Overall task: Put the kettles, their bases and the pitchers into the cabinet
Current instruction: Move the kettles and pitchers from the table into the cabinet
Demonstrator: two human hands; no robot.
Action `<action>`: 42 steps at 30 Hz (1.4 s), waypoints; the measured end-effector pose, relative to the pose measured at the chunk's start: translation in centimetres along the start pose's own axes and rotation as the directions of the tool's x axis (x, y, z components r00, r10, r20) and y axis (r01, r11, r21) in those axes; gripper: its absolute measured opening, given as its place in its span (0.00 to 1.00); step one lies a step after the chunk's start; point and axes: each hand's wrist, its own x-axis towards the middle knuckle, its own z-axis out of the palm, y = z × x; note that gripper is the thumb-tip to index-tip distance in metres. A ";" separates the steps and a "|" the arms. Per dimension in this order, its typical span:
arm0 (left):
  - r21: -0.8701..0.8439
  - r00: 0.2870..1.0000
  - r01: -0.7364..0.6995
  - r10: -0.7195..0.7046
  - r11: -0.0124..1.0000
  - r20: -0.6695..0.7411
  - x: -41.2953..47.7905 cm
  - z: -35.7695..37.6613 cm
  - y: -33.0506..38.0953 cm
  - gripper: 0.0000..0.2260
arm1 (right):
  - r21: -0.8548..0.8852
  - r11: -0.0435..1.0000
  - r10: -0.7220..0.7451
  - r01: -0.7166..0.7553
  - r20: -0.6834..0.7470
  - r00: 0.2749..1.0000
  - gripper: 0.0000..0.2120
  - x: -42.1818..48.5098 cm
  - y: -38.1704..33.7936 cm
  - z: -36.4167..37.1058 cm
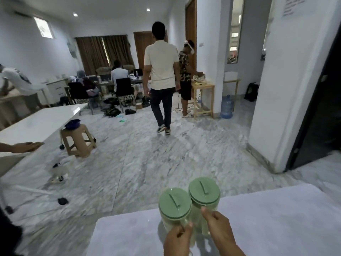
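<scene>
Two clear pitchers with green lids stand side by side over a white countertop (267, 218) at the bottom of the head view. My left hand (177, 239) grips the handle of the left pitcher (174, 205). My right hand (219, 230) grips the handle of the right pitcher (203, 191). The two lids touch. Whether the pitchers rest on the counter or hang just above it, I cannot tell. No kettle, base or cabinet is in sight.
Marble floor stretches ahead. A person (161, 78) walks away in the middle, others stand or sit at the back. A beige stool (78, 140) with a blue bowl stands left by a white table (42, 119). A white pillar (287, 89) rises at right.
</scene>
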 end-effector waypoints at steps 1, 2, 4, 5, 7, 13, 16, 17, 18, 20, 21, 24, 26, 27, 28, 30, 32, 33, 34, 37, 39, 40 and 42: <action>0.054 0.994 -0.101 0.098 0.993 0.050 0.4 -0.4 -0.6 0.17 | 0.040 0.999 0.014 -0.014 -0.016 1.000 0.13 -0.1 0.0 0.1; 0.091 0.987 -0.159 0.158 0.983 0.012 2.6 0.1 -2.4 0.19 | 0.072 0.997 0.024 -0.021 -0.034 0.999 0.13 -0.3 -0.1 0.2; 0.092 0.930 -0.325 0.336 0.941 -0.150 7.2 0.4 -5.6 0.20 | 0.100 0.995 0.034 -0.027 -0.065 0.997 0.17 -1.2 -0.7 0.3; 0.131 0.887 -0.404 0.423 0.905 -0.185 8.0 -0.1 -5.0 0.25 | 0.100 0.995 0.039 -0.030 -0.094 0.995 0.19 -1.8 -1.3 0.3; 0.242 0.958 -0.252 0.277 0.937 -0.072 5.7 -2.2 -1.8 0.12 | 0.131 0.990 0.075 -0.056 -0.142 0.987 0.23 -3.8 -3.0 -0.1; 0.174 0.966 -0.216 0.185 0.961 0.179 -4.5 -5.6 8.8 0.19 | 0.238 0.970 0.041 0.047 -0.352 0.935 0.22 -13.6 -4.2 -3.1; 0.120 0.902 -0.350 0.300 0.929 0.311 -9.5 -4.8 10.8 0.20 | 0.307 0.947 0.071 0.097 -0.492 0.867 0.22 -18.9 -4.1 -6.2; 0.092 0.885 -0.380 0.333 0.920 0.326 -11.5 -4.3 11.8 0.20 | 0.327 0.939 0.081 0.112 -0.525 0.847 0.22 -20.8 -4.1 -7.6; 0.059 0.864 -0.402 0.357 0.914 0.355 -13.5 -3.7 12.6 0.20 | 0.340 0.929 0.080 0.144 -0.567 0.820 0.21 -22.6 -4.0 -9.2; -0.020 0.799 -0.437 0.399 0.899 0.450 -18.0 -1.8 13.7 0.18 | 0.337 0.916 0.061 0.219 -0.654 0.754 0.21 -26.5 -3.1 -12.6; -0.066 0.758 -0.458 0.428 0.887 0.493 -20.6 -1.0 14.1 0.17 | 0.331 0.909 0.058 0.254 -0.703 0.709 0.21 -28.8 -2.6 -14.5; -0.165 0.626 -0.519 0.505 0.839 0.594 -28.5 1.6 14.9 0.18 | 0.292 0.906 0.084 0.306 -0.833 0.546 0.18 -36.2 -1.1 -20.3; -0.211 0.547 -0.546 0.536 0.811 0.643 -33.9 3.5 15.1 0.20 | 0.268 0.907 0.105 0.324 -0.891 0.442 0.17 -41.3 0.1 -24.3; -0.235 0.511 -0.560 0.554 0.795 0.657 -36.7 4.7 15.1 0.20 | 0.252 0.912 0.114 0.322 -0.913 0.391 0.18 -43.9 0.9 -26.3; -0.261 0.477 -0.567 0.570 0.781 0.668 -39.4 5.9 15.1 0.20 | 0.235 0.918 0.119 0.321 -0.933 0.341 0.19 -46.4 1.7 -28.3; -0.309 0.405 -0.553 0.574 0.774 0.712 -45.0 8.2 15.0 0.21 | 0.189 0.935 0.110 0.299 -0.959 0.263 0.19 -51.2 3.8 -32.2; -0.355 0.340 -0.538 0.583 0.764 0.738 -50.2 11.1 14.6 0.24 | 0.154 0.948 0.101 0.278 -0.975 0.196 0.18 -55.6 5.9 -36.1; -0.378 0.316 -0.525 0.587 0.763 0.745 -52.9 12.4 14.5 0.25 | 0.148 0.951 0.105 0.273 -0.981 0.164 0.18 -57.6 6.9 -38.1; -0.395 0.304 -0.513 0.591 0.762 0.747 -55.6 13.5 14.5 0.24 | 0.144 0.952 0.110 0.271 -0.984 0.137 0.18 -59.6 7.8 -39.9; -0.420 0.289 -0.503 0.605 0.756 0.742 -62.7 16.9 14.7 0.22 | 0.149 0.954 0.127 0.259 -0.987 0.101 0.16 -64.6 10.1 -45.2; -0.432 0.287 -0.468 0.596 0.770 0.750 -66.4 19.3 14.9 0.20 | 0.141 0.952 0.124 0.273 -0.989 0.078 0.17 -66.8 11.4 -48.9; -0.435 0.285 -0.465 0.596 0.771 0.751 -67.9 20.7 15.0 0.20 | 0.135 0.951 0.121 0.277 -0.990 0.068 0.18 -67.5 12.0 -50.8; -0.435 0.281 -0.473 0.599 0.766 0.750 -70.3 23.4 15.2 0.21 | 0.123 0.951 0.116 0.285 -0.992 0.043 0.19 -67.9 13.2 -54.4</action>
